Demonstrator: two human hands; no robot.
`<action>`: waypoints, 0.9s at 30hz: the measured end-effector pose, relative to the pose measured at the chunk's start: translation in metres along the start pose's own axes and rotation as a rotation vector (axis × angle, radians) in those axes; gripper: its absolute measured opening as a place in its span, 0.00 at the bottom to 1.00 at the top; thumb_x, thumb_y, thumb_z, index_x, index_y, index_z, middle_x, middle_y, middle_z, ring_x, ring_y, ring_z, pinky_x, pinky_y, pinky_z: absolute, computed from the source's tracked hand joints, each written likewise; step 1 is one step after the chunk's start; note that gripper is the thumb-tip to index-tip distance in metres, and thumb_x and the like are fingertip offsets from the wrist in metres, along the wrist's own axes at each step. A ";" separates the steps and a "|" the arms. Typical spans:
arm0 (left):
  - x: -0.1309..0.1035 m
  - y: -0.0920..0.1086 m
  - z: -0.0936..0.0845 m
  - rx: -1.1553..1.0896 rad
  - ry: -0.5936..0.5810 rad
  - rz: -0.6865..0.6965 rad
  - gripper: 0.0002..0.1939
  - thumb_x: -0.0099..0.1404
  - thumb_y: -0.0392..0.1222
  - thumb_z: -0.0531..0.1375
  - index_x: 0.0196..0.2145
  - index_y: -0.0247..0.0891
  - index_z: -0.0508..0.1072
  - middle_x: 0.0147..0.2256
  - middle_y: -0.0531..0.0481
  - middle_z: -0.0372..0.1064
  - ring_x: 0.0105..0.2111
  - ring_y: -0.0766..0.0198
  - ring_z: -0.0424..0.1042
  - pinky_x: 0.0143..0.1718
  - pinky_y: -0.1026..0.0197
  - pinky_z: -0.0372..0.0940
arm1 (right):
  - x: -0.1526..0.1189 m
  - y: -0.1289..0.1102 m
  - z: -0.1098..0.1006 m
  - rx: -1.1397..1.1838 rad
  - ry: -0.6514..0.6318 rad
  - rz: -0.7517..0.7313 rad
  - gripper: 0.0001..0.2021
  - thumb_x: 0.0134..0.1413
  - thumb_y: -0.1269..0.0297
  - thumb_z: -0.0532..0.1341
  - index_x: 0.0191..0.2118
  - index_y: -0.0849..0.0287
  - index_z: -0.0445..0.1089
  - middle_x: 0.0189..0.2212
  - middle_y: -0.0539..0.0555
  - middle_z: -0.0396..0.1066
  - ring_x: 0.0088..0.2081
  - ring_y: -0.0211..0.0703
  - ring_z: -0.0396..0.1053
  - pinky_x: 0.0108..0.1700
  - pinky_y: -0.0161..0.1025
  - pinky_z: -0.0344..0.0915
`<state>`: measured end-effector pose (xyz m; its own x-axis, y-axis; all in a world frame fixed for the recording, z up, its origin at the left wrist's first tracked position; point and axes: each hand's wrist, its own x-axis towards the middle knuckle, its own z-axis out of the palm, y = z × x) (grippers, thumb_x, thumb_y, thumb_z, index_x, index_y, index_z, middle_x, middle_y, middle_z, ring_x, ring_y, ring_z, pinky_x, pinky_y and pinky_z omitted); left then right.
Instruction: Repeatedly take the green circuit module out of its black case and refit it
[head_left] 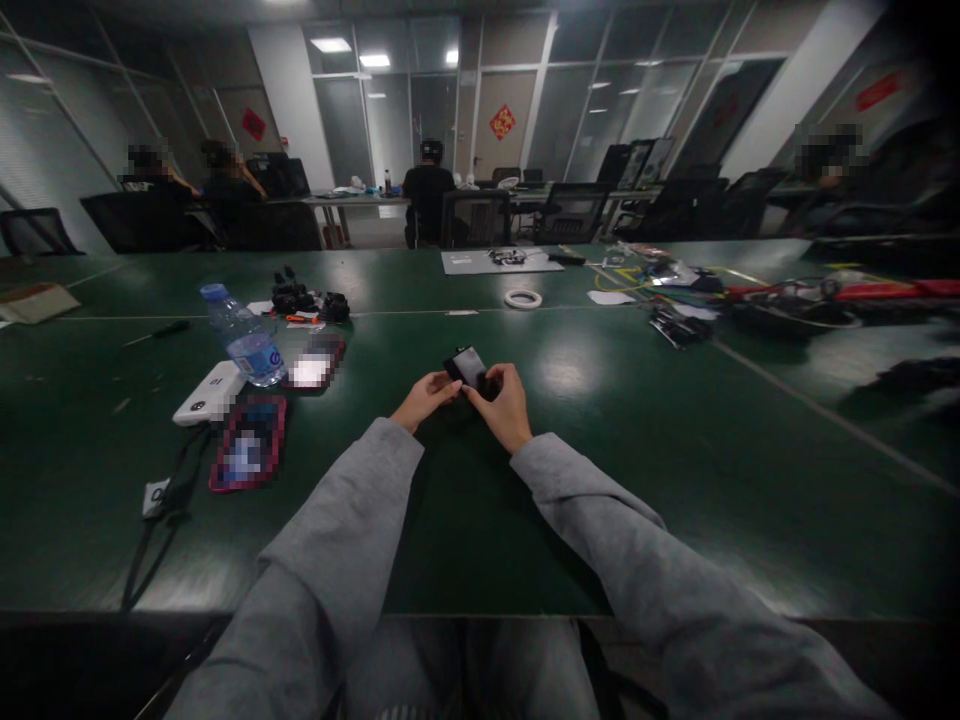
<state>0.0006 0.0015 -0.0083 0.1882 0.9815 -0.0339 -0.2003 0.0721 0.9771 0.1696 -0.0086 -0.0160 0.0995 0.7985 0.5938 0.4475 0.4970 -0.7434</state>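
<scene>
Between my two hands, above the green table point(645, 440), is a small flat black object with a light grey face point(470, 366); its exact kind is too small to make out. The fingers of my left hand point(425, 400) pinch its near left edge. On the other side, my right hand point(506, 408) is closed around its right edge, with the thumb along the near side. The object is tilted, and fingers cover parts of its edges.
To the left stand a water bottle point(247, 345), a white power bank point(210, 393) with a cable, and a red-edged phone point(250, 445). A tape roll point(523, 299) lies beyond my hands. Tools and wires point(679, 290) spread at right. Several people sit farther back.
</scene>
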 end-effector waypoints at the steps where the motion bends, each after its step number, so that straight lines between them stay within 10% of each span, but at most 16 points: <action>1: 0.001 -0.002 0.000 -0.004 0.005 0.004 0.23 0.54 0.43 0.68 0.45 0.31 0.69 0.42 0.42 0.71 0.37 0.67 0.72 0.40 0.62 0.66 | -0.001 -0.002 -0.001 -0.037 -0.009 -0.037 0.18 0.46 0.56 0.66 0.38 0.55 0.59 0.35 0.53 0.60 0.39 0.46 0.59 0.44 0.45 0.60; 7: 0.005 -0.007 -0.005 -0.108 0.025 0.018 0.24 0.54 0.46 0.68 0.45 0.32 0.70 0.41 0.45 0.71 0.36 0.69 0.72 0.41 0.63 0.67 | -0.005 -0.016 -0.002 -0.076 -0.172 -0.169 0.17 0.50 0.57 0.64 0.43 0.54 0.60 0.40 0.57 0.61 0.44 0.51 0.59 0.48 0.49 0.59; 15: 0.002 0.002 -0.009 -0.340 0.115 -0.088 0.25 0.53 0.48 0.69 0.44 0.35 0.69 0.35 0.48 0.73 0.32 0.69 0.73 0.37 0.65 0.68 | -0.009 -0.015 0.006 0.230 -0.156 0.030 0.27 0.53 0.46 0.61 0.53 0.53 0.55 0.50 0.59 0.57 0.53 0.48 0.59 0.57 0.47 0.57; 23: -0.001 0.004 -0.008 -0.445 0.005 -0.055 0.25 0.57 0.49 0.66 0.49 0.37 0.69 0.41 0.45 0.75 0.39 0.64 0.74 0.44 0.62 0.66 | -0.001 -0.002 0.009 0.701 -0.132 0.657 0.20 0.53 0.42 0.59 0.41 0.53 0.63 0.38 0.50 0.68 0.41 0.40 0.67 0.46 0.38 0.66; 27: -0.005 0.004 -0.001 -0.457 -0.095 -0.039 0.24 0.61 0.52 0.61 0.50 0.35 0.71 0.41 0.42 0.75 0.41 0.58 0.75 0.43 0.58 0.67 | 0.001 -0.015 0.004 1.092 -0.446 0.992 0.19 0.61 0.46 0.52 0.40 0.58 0.66 0.35 0.54 0.72 0.36 0.40 0.71 0.43 0.41 0.69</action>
<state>-0.0025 -0.0027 -0.0042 0.2872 0.9574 -0.0285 -0.5906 0.2004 0.7817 0.1594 -0.0135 -0.0057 -0.3999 0.8822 -0.2487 -0.5034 -0.4382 -0.7447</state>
